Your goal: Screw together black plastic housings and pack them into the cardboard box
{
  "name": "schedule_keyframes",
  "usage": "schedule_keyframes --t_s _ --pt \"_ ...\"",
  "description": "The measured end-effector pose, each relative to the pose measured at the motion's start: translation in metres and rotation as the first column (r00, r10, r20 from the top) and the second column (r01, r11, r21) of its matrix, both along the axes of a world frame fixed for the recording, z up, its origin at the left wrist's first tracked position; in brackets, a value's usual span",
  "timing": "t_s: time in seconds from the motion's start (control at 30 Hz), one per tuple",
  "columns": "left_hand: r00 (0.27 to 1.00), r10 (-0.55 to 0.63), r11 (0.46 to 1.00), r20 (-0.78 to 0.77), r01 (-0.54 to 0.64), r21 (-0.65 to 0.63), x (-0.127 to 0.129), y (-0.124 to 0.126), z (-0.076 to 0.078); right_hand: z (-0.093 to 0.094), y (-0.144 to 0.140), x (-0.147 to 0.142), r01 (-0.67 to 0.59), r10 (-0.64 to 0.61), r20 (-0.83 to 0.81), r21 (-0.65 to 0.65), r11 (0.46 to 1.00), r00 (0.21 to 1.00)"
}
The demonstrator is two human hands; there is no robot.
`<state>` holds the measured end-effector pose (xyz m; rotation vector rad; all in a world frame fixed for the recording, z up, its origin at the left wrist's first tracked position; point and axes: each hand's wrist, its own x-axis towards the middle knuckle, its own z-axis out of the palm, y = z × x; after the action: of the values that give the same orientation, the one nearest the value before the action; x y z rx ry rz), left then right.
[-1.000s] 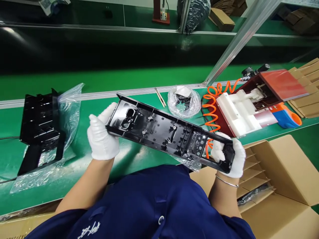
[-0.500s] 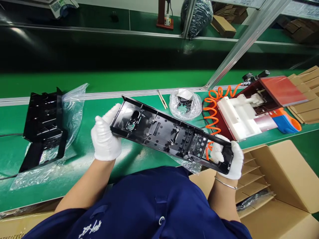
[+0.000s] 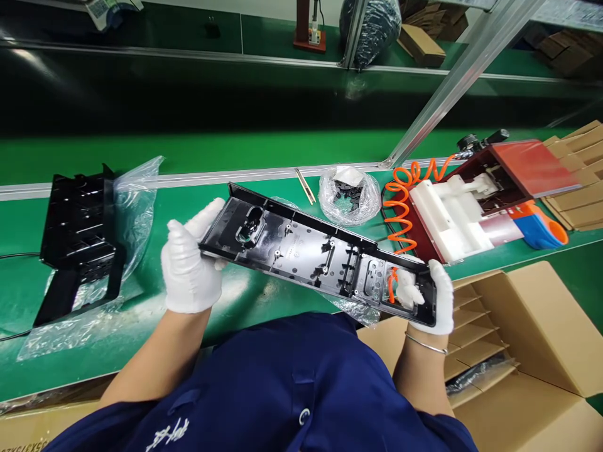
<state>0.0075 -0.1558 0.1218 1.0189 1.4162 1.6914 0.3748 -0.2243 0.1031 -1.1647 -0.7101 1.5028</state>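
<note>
A long black plastic panel (image 3: 311, 251) with ribs, screw bosses and cut-outs is held in the air above the green bench, its inner side facing me. My left hand (image 3: 191, 267), in a white glove, grips its left end. At the right end my gloved right hand (image 3: 436, 295) holds on, with fingers showing through an opening in the panel. The panel slopes down from upper left to lower right.
A stack of black panels (image 3: 78, 229) lies on a clear bag at left. A bag of small black parts (image 3: 348, 194), an orange coiled hose (image 3: 399, 201), a red and white fixture (image 3: 475, 194) and an open divided carton (image 3: 518, 339) sit at right.
The panel has tilted flatter, its far edge tipping toward me, and my left hand has slid slightly down and left. My right hand stays on the right end.
</note>
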Motion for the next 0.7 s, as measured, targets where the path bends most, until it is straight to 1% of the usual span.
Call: schedule_keyframes --t_s 0.1,0.23,0.37,0.47,0.6,0.67,0.7 --pt "1.0 0.005 1.0 0.014 -0.004 -0.022 0.001 -0.002 0.003 -0.004 0.001 0.001 -0.023 0.023 -0.002 -0.008 1.0 1.0" --pt "0.999 -0.01 0.999 0.036 0.011 -0.032 0.004 -0.005 0.008 -0.007 0.002 -0.001 0.01 -0.01 -0.009 0.004 1.0 1.0" --pt "0.997 -0.01 0.999 0.073 0.012 -0.038 0.005 -0.007 0.01 -0.007 0.001 0.0 0.028 -0.03 -0.034 -0.053 0.998 0.999" --pt "0.995 -0.042 0.997 0.085 0.047 -0.054 0.005 -0.009 0.009 -0.008 0.001 0.002 0.039 -0.042 -0.057 -0.062 0.997 0.997" --pt "0.996 -0.069 0.995 0.055 0.073 -0.075 0.004 -0.011 0.005 -0.01 0.004 0.002 0.064 -0.067 -0.072 -0.05 0.997 0.995" --pt "0.996 -0.053 0.995 0.077 0.059 -0.077 0.005 -0.009 0.001 -0.009 0.005 0.0 0.072 -0.074 -0.061 -0.034 0.997 0.995" --pt "0.992 -0.038 0.996 0.117 0.047 -0.075 0.006 -0.007 0.0 -0.009 0.005 -0.001 0.078 -0.079 -0.056 -0.021 0.997 0.995"
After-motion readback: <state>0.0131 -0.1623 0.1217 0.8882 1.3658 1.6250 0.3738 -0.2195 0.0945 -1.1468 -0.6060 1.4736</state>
